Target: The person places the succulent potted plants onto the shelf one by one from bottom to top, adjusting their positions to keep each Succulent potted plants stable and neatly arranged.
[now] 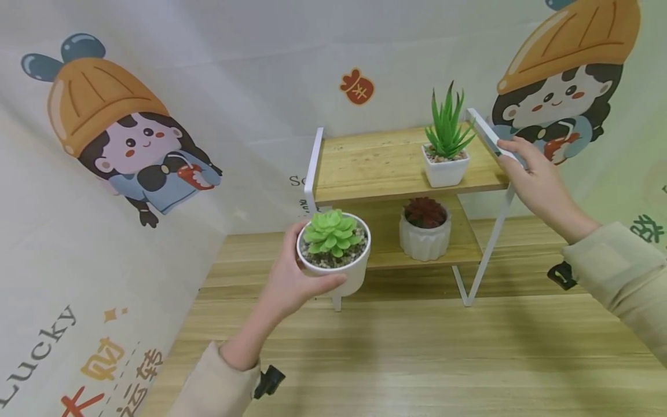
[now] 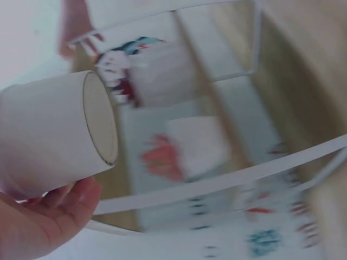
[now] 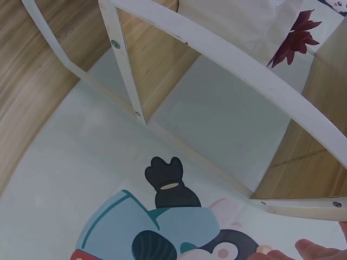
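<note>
My left hand grips a round white pot with a light green succulent set in pebbles, thumb across its near side. The pot is held in front of a two-tier wooden shelf's left side; the left wrist view shows its plain base. My right hand holds the white metal side rail at the top right of the shelf. Only fingertips appear at the right wrist view's bottom edge. A spiky green plant in a square white pot stands on the upper board, right of centre.
On the lower board sits a dark red succulent in a ribbed whitish pot. The shelf's angled white leg stands on the wood-grain surface. Behind hangs a pale cloth printed with cartoon figures.
</note>
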`<control>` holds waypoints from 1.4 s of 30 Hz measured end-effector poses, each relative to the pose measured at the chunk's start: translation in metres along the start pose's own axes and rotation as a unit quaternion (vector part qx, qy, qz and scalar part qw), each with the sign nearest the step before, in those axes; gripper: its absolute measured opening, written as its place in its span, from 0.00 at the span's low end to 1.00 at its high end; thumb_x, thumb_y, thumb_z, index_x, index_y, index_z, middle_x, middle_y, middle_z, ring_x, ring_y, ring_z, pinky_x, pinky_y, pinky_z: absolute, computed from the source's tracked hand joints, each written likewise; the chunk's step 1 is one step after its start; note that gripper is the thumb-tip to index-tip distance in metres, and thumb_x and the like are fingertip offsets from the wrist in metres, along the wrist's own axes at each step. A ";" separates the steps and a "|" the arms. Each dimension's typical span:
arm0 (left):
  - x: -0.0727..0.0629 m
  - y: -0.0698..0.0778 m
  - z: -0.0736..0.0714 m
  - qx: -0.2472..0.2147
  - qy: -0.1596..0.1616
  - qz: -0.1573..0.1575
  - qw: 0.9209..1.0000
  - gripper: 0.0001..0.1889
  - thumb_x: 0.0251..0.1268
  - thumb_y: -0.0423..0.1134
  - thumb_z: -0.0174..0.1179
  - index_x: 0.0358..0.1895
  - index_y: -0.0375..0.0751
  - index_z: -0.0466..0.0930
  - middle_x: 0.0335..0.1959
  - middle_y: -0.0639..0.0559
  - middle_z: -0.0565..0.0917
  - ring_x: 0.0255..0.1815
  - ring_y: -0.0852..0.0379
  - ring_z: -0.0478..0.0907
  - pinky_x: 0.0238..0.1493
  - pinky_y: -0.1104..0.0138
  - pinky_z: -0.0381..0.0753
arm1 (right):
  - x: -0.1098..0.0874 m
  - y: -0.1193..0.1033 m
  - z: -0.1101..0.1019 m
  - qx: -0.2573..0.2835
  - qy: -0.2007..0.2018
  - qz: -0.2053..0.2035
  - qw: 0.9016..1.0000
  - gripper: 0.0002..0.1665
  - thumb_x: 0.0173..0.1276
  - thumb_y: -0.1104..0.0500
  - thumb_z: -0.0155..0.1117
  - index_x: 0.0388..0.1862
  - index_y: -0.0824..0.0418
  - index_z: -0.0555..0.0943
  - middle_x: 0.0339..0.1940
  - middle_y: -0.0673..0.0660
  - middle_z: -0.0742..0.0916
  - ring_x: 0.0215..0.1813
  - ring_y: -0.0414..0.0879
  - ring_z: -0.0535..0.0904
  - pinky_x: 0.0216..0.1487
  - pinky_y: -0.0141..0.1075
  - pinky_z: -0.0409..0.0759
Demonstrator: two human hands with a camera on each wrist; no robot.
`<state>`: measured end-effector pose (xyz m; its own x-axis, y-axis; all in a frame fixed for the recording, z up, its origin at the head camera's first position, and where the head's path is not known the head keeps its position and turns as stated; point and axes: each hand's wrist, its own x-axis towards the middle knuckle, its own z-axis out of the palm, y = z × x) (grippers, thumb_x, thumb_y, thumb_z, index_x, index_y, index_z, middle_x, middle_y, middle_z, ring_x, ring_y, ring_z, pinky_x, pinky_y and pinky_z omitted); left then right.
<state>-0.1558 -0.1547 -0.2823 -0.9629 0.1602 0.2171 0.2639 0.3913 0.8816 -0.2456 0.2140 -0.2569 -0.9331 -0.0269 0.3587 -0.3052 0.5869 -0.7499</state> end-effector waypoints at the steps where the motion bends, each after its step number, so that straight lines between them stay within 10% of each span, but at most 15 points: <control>1: 0.005 0.010 -0.003 0.005 -0.001 0.004 1.000 0.51 0.35 0.34 0.74 0.67 0.42 0.53 0.61 0.43 0.65 0.59 0.48 0.68 0.56 0.59 0.74 | 0.000 0.000 0.000 0.002 0.001 -0.002 1.000 0.31 0.72 0.49 0.37 0.69 0.64 0.59 0.73 0.65 0.52 0.72 0.63 0.46 0.65 0.65 0.49; 15: 0.075 0.080 -0.010 0.037 0.037 0.017 0.999 0.51 0.37 0.48 0.74 0.67 0.46 0.53 0.60 0.50 0.67 0.56 0.57 0.69 0.52 0.63 0.76 | 0.000 0.001 0.000 0.000 0.006 -0.009 1.000 0.31 0.72 0.49 0.38 0.68 0.66 0.60 0.73 0.66 0.54 0.72 0.63 0.46 0.66 0.64 0.48; 25: 0.107 0.079 0.001 0.023 0.042 -0.030 0.998 0.52 0.41 0.50 0.72 0.69 0.44 0.49 0.61 0.49 0.67 0.58 0.56 0.68 0.57 0.64 0.71 | -0.001 -0.001 -0.001 -0.004 -0.001 -0.003 1.000 0.32 0.73 0.48 0.37 0.69 0.64 0.59 0.73 0.66 0.52 0.72 0.65 0.46 0.65 0.65 0.48; 42: 0.121 0.077 -0.008 0.013 -0.016 -0.028 0.999 0.50 0.46 0.48 0.69 0.70 0.43 0.46 0.63 0.48 0.64 0.61 0.55 0.65 0.62 0.62 0.67 | 0.000 -0.001 0.001 0.000 0.002 -0.009 1.000 0.32 0.73 0.49 0.37 0.68 0.65 0.59 0.73 0.67 0.53 0.71 0.65 0.47 0.65 0.64 0.49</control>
<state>-0.2521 -0.1121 -0.1850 -0.9742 0.1657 0.1533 0.2107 0.4235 0.8811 -0.2456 0.2126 -0.2571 -0.9265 -0.0348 0.3746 -0.3225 0.5860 -0.7433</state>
